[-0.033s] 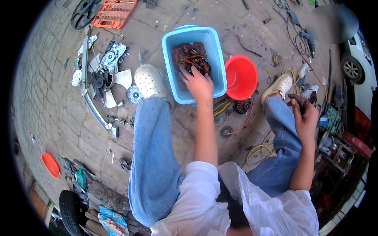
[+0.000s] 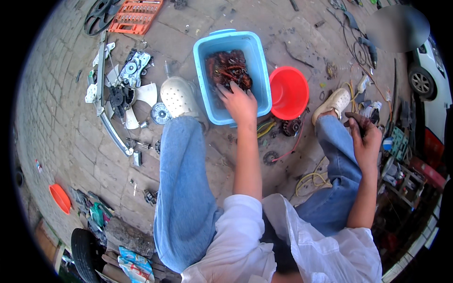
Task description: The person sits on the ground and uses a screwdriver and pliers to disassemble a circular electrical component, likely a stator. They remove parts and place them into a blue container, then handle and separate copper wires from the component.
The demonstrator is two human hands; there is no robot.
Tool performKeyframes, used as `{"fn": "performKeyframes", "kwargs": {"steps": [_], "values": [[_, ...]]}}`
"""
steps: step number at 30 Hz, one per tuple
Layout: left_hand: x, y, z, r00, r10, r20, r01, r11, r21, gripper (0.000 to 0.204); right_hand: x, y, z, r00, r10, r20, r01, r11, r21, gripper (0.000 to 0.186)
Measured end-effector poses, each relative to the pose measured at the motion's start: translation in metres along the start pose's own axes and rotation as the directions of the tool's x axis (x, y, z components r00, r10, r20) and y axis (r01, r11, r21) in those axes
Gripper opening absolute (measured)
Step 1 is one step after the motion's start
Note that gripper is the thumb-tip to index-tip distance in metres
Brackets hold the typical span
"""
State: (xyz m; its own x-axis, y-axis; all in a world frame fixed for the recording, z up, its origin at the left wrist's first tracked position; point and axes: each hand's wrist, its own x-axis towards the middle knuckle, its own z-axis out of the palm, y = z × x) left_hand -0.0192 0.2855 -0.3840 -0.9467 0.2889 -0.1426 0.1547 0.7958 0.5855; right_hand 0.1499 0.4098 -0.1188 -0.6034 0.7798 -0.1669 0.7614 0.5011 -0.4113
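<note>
A blue plastic tub stands on the paving between my feet. In it lies a heap of dark red, shiny crayfish. My left hand reaches down into the tub with its fingers apart, the tips at the heap's near edge. Nothing shows in its grasp. Over my right knee hangs my right hand, its dark-stained fingers curled toward the thumb. Whatever they may hold cannot be made out. A red bucket stands against the tub's right side; its visible inside holds nothing.
Metal car parts lie at left, below an orange socket case. Cables and a dark power tool lie at the far right, near a white car. A tire and an orange bowl lie at the near left.
My left hand has shifted very slightly within the tub. Nothing else has visibly moved.
</note>
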Motion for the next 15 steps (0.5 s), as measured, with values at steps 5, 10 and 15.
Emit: {"fn": "performKeyframes", "kwargs": {"steps": [5,10,15], "values": [[-0.001,-0.002,0.003,0.977,-0.111,0.183,0.113,0.994,-0.001,0.057,0.0,-0.001,0.002,0.999,-0.038,0.013,0.039,0.998,-0.049,0.018],[0.025,-0.024,0.004,0.942,-0.195,0.275,0.19,0.981,0.045,0.059,0.0,-0.002,0.001,0.999,-0.041,0.004,0.042,0.999,-0.027,0.018],[0.039,-0.04,0.013,0.895,-0.238,0.377,0.195,0.97,0.149,0.07,-0.003,-0.004,-0.003,0.999,-0.024,0.04,0.025,0.999,-0.029,0.018]]}}
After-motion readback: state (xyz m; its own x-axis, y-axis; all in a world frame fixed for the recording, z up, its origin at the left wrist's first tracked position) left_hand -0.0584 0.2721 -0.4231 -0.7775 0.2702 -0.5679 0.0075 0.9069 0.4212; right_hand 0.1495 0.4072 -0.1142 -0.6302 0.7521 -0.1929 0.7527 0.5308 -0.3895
